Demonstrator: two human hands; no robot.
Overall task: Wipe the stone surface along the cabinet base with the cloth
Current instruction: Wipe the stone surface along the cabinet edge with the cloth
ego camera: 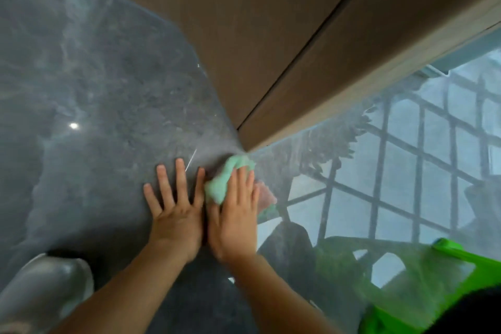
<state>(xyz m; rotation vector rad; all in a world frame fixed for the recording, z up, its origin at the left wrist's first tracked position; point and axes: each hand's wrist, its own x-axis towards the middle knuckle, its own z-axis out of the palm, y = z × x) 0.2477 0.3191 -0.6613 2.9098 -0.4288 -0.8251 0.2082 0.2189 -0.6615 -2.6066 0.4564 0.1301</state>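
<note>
While the left hand [176, 209] lies flat on the stone surface [108, 106] with its fingers spread apart and nothing in it, the right hand [235, 214] presses down flat on the cloth [227, 179]. Its fingers are close together and lie on top of the cloth, not curled around it. The two hands sit side by side, touching, near the middle of the frame.

The cloth is soft and fuzzy, and it is a pale mint green. It is bunched up into a lump. Part of it pokes out past the fingertips, and a little pink bit shows at the right edge of the hand. The cloth's top end touches the bottom corner of the cabinet [271, 35], right where the brown cabinet meets the stone.

The stone is dark grey and shiny, with cloudy marks. On the right side it shows a window's reflection. Something bright green [423, 287] sits at the lower right of the frame.
</note>
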